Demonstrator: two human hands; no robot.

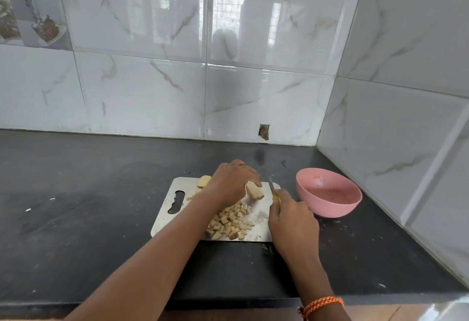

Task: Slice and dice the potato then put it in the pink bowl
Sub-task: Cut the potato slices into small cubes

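On the steel cutting board my left hand holds a pale potato piece with curled fingers. Just right of it, my right hand grips a yellow-handled knife whose blade points away from me, beside the piece. A heap of diced potato cubes lies on the near half of the board. Another potato chunk sits at the board's far edge, partly hidden by my left hand. The pink bowl stands to the right of the board; its inside looks nearly bare.
The board lies on a dark stone counter in a corner of white marble-look tiled walls. A small hole shows in the back wall at counter level. The counter's front edge runs just below my forearms.
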